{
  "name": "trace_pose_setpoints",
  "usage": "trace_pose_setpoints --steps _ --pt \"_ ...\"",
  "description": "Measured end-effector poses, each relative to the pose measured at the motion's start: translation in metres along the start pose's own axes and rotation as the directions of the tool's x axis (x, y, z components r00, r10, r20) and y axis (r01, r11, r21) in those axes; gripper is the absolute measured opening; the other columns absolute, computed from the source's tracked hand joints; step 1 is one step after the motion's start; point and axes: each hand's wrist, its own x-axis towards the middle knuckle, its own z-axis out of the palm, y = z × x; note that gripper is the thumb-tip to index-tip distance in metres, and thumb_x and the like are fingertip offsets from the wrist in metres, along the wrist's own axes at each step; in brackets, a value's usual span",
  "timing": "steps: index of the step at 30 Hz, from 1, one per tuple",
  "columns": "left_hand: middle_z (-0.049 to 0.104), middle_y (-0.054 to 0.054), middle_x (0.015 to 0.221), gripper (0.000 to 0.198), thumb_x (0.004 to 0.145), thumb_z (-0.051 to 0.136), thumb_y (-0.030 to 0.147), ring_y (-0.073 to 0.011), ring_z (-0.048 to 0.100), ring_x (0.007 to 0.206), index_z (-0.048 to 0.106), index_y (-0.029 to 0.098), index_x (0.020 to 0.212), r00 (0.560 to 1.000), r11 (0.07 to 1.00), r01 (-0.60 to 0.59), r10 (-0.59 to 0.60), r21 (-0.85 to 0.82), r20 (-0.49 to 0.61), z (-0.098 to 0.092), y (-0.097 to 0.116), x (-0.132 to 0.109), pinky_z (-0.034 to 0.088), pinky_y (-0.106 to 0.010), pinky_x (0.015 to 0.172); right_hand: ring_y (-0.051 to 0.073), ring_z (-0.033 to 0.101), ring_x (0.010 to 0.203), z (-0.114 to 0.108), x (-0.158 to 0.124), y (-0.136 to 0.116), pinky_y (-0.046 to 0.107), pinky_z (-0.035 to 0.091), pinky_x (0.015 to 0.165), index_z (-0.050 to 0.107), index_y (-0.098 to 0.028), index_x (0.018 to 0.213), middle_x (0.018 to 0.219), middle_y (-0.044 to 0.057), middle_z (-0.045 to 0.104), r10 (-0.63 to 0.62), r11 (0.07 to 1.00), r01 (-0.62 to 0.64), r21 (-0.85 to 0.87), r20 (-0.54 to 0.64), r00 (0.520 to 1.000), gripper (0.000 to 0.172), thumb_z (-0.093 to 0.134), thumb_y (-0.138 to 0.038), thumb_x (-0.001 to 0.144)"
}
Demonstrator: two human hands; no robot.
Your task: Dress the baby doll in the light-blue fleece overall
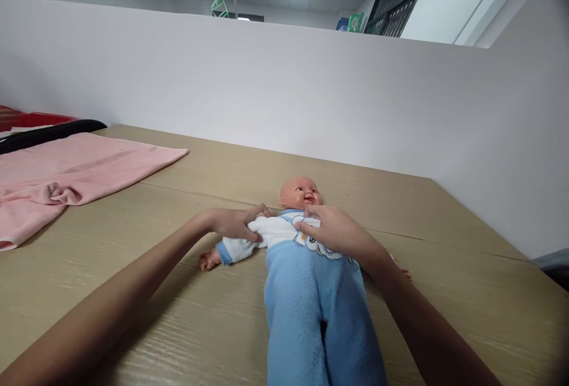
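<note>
A baby doll lies on its back on the wooden table, its head toward the far side. It wears fuzzy light-blue pants and a white top with blue trim and a printed figure on the chest. My left hand is closed around the top at the shoulder, thumb on the near side of the sleeve. Across the chest, my right hand pinches the top's fabric just below the neckline. My right hand and forearm cover most of the doll's arm on that side.
On the left, a pink cloth garment lies spread on the table. Behind it are a black curved edge and a red container. A white partition stands along the table's far side and continues on the right.
</note>
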Motion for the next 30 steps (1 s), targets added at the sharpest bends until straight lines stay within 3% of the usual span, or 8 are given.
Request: trace_pose_setpoints --steps 3,6,12,20,22,25,27,30 --pt "0.078 -0.002 0.106 0.061 0.078 0.084 0.035 -0.0271 0.07 0.092 0.064 0.027 0.135 0.999 0.999 -0.042 0.042 0.006 -0.009 0.002 -0.004 0.003 0.049 -0.029 0.076 0.031 0.074 0.097 0.004 0.002 0.001 0.033 0.039 0.072 0.074 -0.021 0.094 0.102 0.011 0.083 0.0 1.0 0.001 0.015 -0.08 0.997 0.031 0.066 -0.05 0.101" --pt "0.078 -0.005 0.122 0.063 0.082 0.08 0.038 -0.0304 0.071 0.108 0.062 0.026 0.142 0.998 0.998 -0.055 0.054 0.024 0.012 0.002 -0.006 0.004 0.052 -0.031 0.087 0.03 0.073 0.094 0.015 -0.001 0.015 0.034 0.041 0.076 0.072 -0.022 0.097 0.101 0.009 0.082 0.004 0.997 0.013 0.08 -0.21 0.978 0.034 0.062 -0.054 0.102" --pt "0.065 -0.007 0.156 0.066 0.091 0.069 0.037 -0.0316 0.059 0.142 0.054 0.024 0.154 0.994 0.993 -0.088 0.081 0.083 0.078 0.001 -0.004 0.006 0.044 -0.037 0.12 0.025 0.07 0.08 0.031 -0.045 0.083 0.035 0.048 0.075 0.073 -0.023 0.102 0.089 0.003 0.078 -0.025 0.961 0.109 0.254 -0.313 0.949 0.039 0.057 -0.059 0.104" --pt "0.057 -0.006 0.166 0.069 0.093 0.066 0.037 -0.0325 0.055 0.149 0.052 0.024 0.16 0.994 0.962 -0.098 0.085 0.256 0.062 0.001 0.0 0.011 0.041 -0.041 0.127 0.032 0.068 0.11 0.058 -0.091 0.145 0.048 0.054 0.099 0.07 -0.026 0.109 0.112 0.01 0.074 -0.197 0.963 0.264 0.048 -0.541 0.818 0.015 0.063 -0.038 0.105" --pt "0.058 -0.008 0.165 0.07 0.097 0.067 0.048 -0.0347 0.055 0.148 0.05 0.026 0.162 0.998 0.942 -0.068 0.064 0.329 0.025 -0.003 0.013 0.004 0.044 -0.044 0.124 0.035 0.063 0.125 0.058 -0.094 0.158 0.054 0.05 0.111 0.068 -0.026 0.123 0.13 0.013 0.069 -0.269 0.955 0.294 -0.036 -0.525 0.808 0.024 0.067 -0.037 0.102" --pt "0.059 -0.008 0.159 0.063 0.104 0.057 0.062 -0.0341 0.052 0.148 0.052 0.032 0.159 0.988 0.932 -0.013 0.069 0.363 -0.141 0.003 0.046 -0.006 0.046 -0.046 0.12 0.037 0.055 0.142 0.05 -0.099 0.181 0.058 0.044 0.12 0.056 -0.025 0.148 0.152 0.017 0.06 -0.358 0.933 0.332 -0.135 -0.414 0.837 0.055 0.074 -0.04 0.098" --pt "0.061 -0.006 0.155 0.05 0.109 0.05 0.061 -0.0307 0.051 0.146 0.058 0.034 0.15 0.953 0.936 -0.086 0.177 0.341 -0.246 0.02 0.072 -0.004 0.043 -0.046 0.122 0.039 0.055 0.144 0.043 -0.102 0.196 0.059 0.045 0.12 0.05 -0.025 0.155 0.156 0.018 0.058 -0.35 0.937 0.315 -0.154 -0.371 0.86 0.067 0.075 -0.045 0.096" --pt "0.067 -0.008 0.142 0.037 0.11 0.054 0.052 -0.0298 0.056 0.138 0.067 0.027 0.133 0.868 0.876 -0.248 0.391 0.414 -0.307 0.058 0.104 0.022 0.044 -0.045 0.119 0.039 0.066 0.128 0.037 -0.104 0.213 0.058 0.052 0.109 0.063 -0.025 0.142 0.141 0.016 0.07 -0.261 0.964 0.23 -0.132 -0.326 0.908 0.055 0.077 -0.05 0.094"
